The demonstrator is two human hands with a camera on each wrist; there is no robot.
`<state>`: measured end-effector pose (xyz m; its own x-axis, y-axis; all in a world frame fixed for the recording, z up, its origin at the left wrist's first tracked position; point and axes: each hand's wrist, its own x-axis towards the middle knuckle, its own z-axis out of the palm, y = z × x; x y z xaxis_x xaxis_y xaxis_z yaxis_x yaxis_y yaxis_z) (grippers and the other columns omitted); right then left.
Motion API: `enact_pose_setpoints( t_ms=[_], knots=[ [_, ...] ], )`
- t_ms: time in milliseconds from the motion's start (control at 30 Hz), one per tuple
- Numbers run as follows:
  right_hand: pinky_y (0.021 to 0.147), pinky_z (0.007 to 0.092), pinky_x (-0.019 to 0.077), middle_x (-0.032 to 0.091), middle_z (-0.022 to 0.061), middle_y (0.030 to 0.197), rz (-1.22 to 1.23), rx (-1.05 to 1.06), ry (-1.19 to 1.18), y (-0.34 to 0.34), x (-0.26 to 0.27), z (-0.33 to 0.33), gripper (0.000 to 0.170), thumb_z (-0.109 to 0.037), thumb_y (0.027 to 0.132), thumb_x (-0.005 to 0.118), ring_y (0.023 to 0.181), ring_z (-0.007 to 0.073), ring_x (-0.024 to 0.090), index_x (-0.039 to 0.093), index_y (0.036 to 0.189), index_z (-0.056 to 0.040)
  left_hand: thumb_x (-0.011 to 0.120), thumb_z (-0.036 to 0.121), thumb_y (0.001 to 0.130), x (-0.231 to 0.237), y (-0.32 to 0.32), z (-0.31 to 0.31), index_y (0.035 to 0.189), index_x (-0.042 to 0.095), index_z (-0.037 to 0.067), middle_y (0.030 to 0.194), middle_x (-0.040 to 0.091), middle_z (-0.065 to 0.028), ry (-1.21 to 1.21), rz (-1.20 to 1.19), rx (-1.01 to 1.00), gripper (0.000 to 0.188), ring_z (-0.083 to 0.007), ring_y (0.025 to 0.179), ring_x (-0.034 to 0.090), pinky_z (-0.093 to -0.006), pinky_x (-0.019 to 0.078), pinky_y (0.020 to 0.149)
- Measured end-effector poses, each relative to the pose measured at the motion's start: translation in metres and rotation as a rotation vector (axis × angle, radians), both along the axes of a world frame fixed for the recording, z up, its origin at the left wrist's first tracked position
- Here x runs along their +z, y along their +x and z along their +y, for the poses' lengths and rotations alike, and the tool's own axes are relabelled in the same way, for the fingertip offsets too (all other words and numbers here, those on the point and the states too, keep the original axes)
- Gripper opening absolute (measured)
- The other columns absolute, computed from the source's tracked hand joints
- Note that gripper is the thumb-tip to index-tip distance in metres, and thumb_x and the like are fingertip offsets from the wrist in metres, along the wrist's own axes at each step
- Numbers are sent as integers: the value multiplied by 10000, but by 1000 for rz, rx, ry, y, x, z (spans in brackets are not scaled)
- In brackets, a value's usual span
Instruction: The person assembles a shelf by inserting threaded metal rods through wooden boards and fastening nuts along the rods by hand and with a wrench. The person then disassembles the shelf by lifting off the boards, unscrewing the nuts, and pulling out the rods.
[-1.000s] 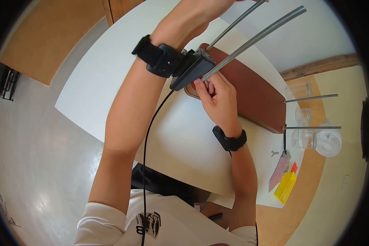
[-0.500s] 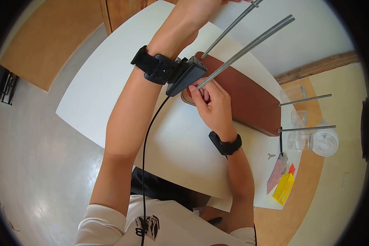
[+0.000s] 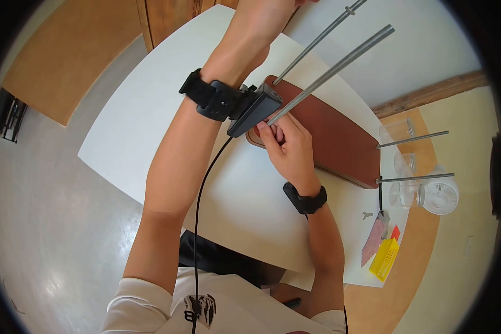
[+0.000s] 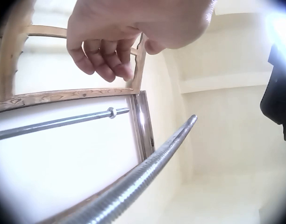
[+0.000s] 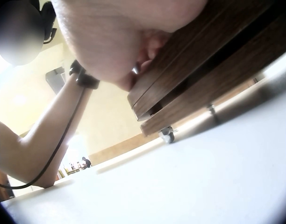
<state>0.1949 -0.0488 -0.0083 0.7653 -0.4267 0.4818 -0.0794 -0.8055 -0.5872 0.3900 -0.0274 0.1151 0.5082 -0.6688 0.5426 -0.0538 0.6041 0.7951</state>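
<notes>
A reddish-brown wooden board (image 3: 339, 136) lies over the white table, with metal threaded rods standing at its corners. My right hand (image 3: 293, 149) has its thumb and fingers round the foot of the near threaded rod (image 3: 334, 71); the board and palm partly hide the grip in the right wrist view. A hex nut (image 4: 112, 112) sits near the tip of the far rod (image 4: 54, 124). My left hand (image 4: 129, 23) hangs above that rod, fingers loosely bent and nothing between them. In the head view it is mostly cut off at the top edge.
Two more rods (image 3: 414, 178) rise from the board's right end. Clear plastic containers (image 3: 404, 164) and a small white fan (image 3: 441, 198) stand beyond. A small wrench (image 3: 367, 215), a pink cloth (image 3: 374, 240) and a yellow basket (image 3: 384, 260) lie front right. A black cable (image 3: 197, 222) trails from the left wrist.
My left hand has come away from the far rod's tip, where the nut now shows. My right hand stays at the near rod's foot. The head view has shifted slightly.
</notes>
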Motion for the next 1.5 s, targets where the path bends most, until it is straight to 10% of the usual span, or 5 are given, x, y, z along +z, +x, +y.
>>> enact_pose_setpoints(
  t_ms=[800, 900, 967, 1067, 1500],
  knots=[
    [532, 297, 432, 632, 33, 777, 13, -2, 4, 1, 0, 1, 48, -82, 929, 704, 569, 149, 508, 672, 933, -47, 335, 760, 1001, 19, 1, 23, 1393, 554, -97, 1319, 631, -281, -14, 66, -24, 968, -343, 1294, 576, -409, 364, 1165],
    [532, 301, 436, 630, 37, 773, 12, -8, -7, 0, 2, 2, 58, -90, 927, 711, 566, 151, 515, 672, 931, -47, 361, 708, 1029, 53, 19, 39, 1328, 615, -64, 1196, 691, -206, 177, 663, -1016, 866, -258, 1160, 625, -364, 406, 1097],
    [532, 306, 443, 617, 37, 754, -13, 5, -1, 1, 1, 2, 66, -98, 925, 717, 559, 155, 525, 675, 930, -48, 372, 665, 1050, 78, -61, 42, 1290, 634, -50, 1103, 710, -155, 301, 509, 12, 798, -203, 1061, 627, -337, 438, 1025],
    [530, 311, 445, 597, 36, 728, 5, -3, -2, 0, 1, 1, 63, -101, 926, 717, 552, 157, 532, 681, 934, -50, 363, 670, 1049, 2, -16, -3, 1323, 610, -56, 1125, 707, -172, -55, 25, -57, 815, -221, 1086, 629, -344, 436, 1039],
    [525, 315, 438, 579, 42, 711, 24, -9, -27, -2, 1, 1, 63, -101, 926, 713, 557, 158, 530, 683, 929, -46, 351, 671, 1048, 2, -5, 1, 1465, 470, -81, 1357, 599, -258, -16, 152, -191, 868, -307, 1341, 514, -394, 328, 1181]
  ],
)
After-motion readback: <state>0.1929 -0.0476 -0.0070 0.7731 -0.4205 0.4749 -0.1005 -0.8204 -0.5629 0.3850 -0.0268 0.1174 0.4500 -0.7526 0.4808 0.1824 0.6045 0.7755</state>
